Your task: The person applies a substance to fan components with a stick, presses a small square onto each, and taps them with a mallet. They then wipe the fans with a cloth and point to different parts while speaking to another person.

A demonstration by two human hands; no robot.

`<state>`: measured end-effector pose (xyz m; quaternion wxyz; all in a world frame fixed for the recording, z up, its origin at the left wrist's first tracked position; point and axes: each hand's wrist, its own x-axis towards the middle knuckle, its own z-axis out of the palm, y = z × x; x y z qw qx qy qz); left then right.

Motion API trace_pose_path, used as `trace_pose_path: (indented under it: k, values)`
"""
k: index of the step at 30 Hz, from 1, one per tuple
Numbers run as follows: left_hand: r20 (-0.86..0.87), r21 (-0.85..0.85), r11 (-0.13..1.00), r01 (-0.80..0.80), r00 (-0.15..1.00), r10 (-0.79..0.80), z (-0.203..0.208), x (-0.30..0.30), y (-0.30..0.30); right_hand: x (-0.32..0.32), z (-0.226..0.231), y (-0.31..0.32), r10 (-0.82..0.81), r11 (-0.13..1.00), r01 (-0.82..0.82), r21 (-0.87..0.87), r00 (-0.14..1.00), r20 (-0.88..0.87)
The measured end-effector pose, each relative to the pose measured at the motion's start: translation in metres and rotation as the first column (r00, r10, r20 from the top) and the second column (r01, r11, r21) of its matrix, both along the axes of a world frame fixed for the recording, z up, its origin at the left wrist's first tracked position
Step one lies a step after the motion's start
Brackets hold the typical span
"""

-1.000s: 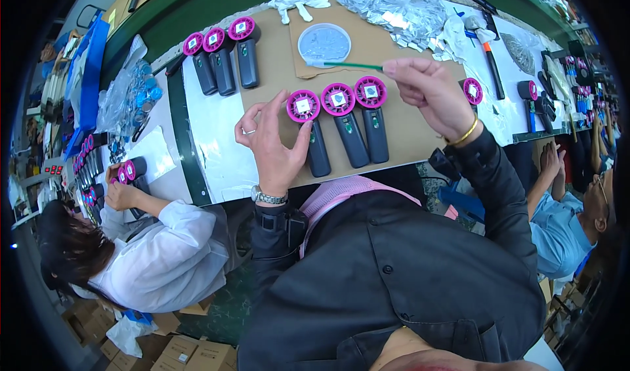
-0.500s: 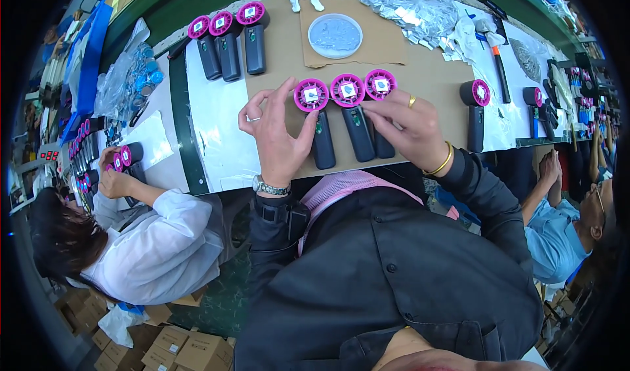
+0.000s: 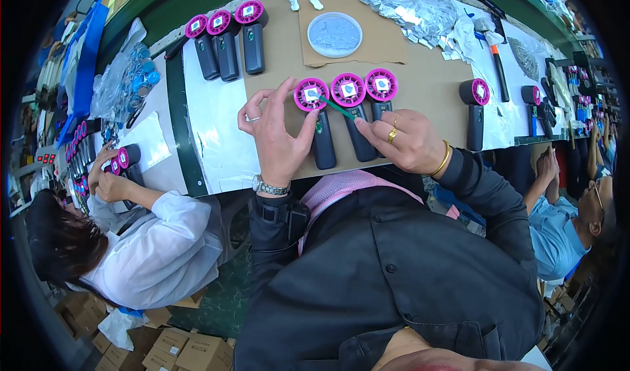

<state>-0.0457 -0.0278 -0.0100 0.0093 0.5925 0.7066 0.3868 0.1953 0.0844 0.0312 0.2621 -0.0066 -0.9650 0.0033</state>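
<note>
Three dark-grey handheld fans with round pink grilles lie side by side before me. Each grille has a white square with a grey patch at its middle. My left hand steadies the left fan, forefinger by the grille's rim and thumb at its neck. Between the thumb and fingers of my right hand is a thin green stick, its far tip at the left fan's white square. The middle fan lies just under the stick. The right fan is partly hidden by my right hand.
Three more fans lie at the back left; another fan lies at right. A round dish of grey paste rests on cardboard. Silver packets heap behind it. Co-workers sit at left and right.
My right hand has drawn back toward me and a little right, uncovering the right fan's grille. The green stick now shows clearly across to the left fan. My left hand stays put.
</note>
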Motion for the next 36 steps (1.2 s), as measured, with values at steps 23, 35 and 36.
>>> trace_pose_path:
  k: [23,35,36]
  values:
    - [-0.005,-0.009,1.0,0.001,1.0,-0.001,0.001,0.0,0.0,-0.007,-0.005,-0.003,-0.323,0.756,0.129,-0.642,0.926,-0.195]
    - [0.016,-0.041,0.999,0.004,1.0,-0.004,-0.001,0.0,0.001,-0.001,0.008,0.02,-0.478,-0.054,-0.008,-0.998,0.878,0.019]
    - [0.015,-0.038,0.999,0.008,1.0,-0.008,0.0,0.0,0.0,0.0,0.007,0.026,-0.482,-0.051,-0.01,-0.999,0.876,0.016]
